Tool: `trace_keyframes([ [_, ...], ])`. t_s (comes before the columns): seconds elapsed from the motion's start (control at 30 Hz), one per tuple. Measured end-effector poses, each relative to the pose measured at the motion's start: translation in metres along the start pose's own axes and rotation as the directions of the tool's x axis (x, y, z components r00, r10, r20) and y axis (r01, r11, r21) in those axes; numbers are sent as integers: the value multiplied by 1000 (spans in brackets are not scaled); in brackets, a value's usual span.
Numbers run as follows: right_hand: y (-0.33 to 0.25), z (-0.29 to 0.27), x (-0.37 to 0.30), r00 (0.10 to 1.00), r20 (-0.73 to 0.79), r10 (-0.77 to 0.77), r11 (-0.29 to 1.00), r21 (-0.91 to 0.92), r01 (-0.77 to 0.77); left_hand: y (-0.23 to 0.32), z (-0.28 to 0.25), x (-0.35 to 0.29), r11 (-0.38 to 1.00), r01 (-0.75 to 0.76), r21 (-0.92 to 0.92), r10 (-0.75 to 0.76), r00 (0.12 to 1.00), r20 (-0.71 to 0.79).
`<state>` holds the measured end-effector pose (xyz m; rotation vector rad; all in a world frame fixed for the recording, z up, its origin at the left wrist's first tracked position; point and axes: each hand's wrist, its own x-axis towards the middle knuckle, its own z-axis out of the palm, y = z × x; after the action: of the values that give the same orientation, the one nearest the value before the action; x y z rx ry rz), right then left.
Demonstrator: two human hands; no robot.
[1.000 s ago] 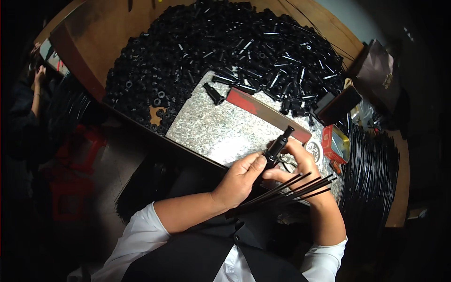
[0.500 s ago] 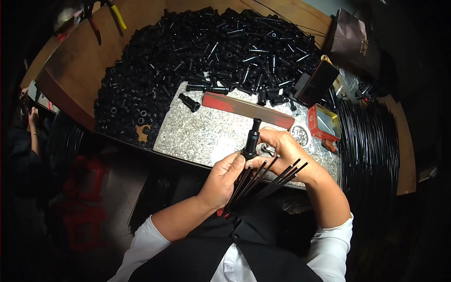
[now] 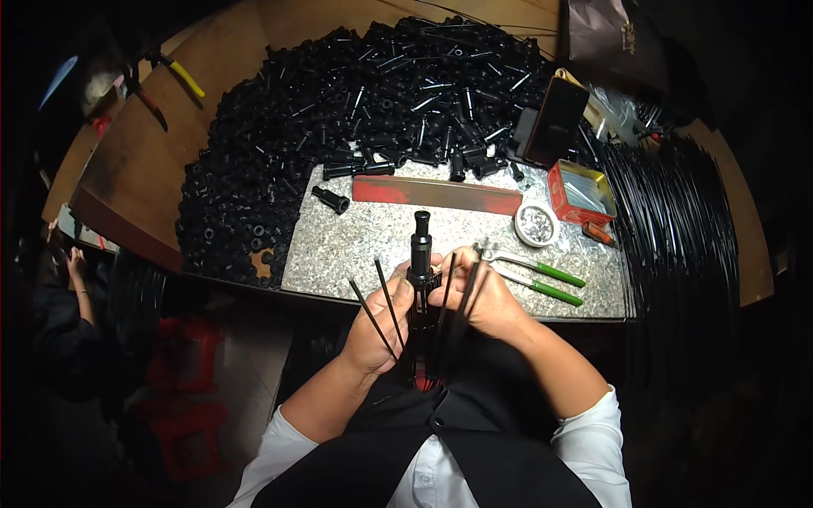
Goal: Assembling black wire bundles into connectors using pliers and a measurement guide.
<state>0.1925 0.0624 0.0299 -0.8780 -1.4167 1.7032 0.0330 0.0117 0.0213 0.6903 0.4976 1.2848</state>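
Note:
Upright between my hands stands a black tubular fitting [image 3: 422, 254], with a narrower top and a wider collar, resembling an umbrella runner. My left hand [image 3: 371, 334] is closed around its lower part, thumb pressed against the side. Fingers of my right hand [image 3: 487, 305] are pinched together at the collar's right side; what lies between them is hidden. Thin black rods [image 3: 366, 305] splay out around the fitting, two leaning over my left hand and others, blurred, crossing my right. Their lower ends fade into the dark near my lap. Green-handled pliers [image 3: 542, 279] lie just beyond my right hand.
Black fittings [image 3: 364, 102] are heaped across the back and left. A red-and-grey bar [image 3: 436, 195] crosses the speckled board [image 3: 339, 245]. Rightward are a white cup [image 3: 536, 224], a red tin [image 3: 580, 193], a phone [image 3: 559, 118] and a rod bundle [image 3: 677, 229]. Another person's hand [image 3: 76, 267] shows far left.
The fitting and both my hands have shifted left in the picture. Rods that were gathered to the right now spread to both sides. The green-handled pliers have come into clear view.

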Motion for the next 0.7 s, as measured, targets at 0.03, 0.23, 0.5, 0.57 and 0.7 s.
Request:
trace_keyframes([
  [0.03, 7, -1, -1, 1000, -8, 17, 1000, -16, -17, 0, 0, 1, 1000, -11, 16, 11, 1000, 16],
  [0.23, 13, 14, -12, 994, 92, 64, 995, 69, -71, 1, -6, -1, 999, -26, 27, 25, 999, 42],
  [0.5, 4, 19, -19, 996, 89, -13, 999, -29, 16, 1, -10, 0, 988, -3, -157, 15, 997, 79],
  [0.57, 2, 18, -19, 995, 98, -7, 999, -39, 11, 1, -9, 0, 986, 32, -162, -19, 997, 80],
  [0.7, 5, 13, -16, 988, 156, -14, 1000, -17, 17, 5, -3, 0, 990, 54, -133, -36, 990, 134],
])
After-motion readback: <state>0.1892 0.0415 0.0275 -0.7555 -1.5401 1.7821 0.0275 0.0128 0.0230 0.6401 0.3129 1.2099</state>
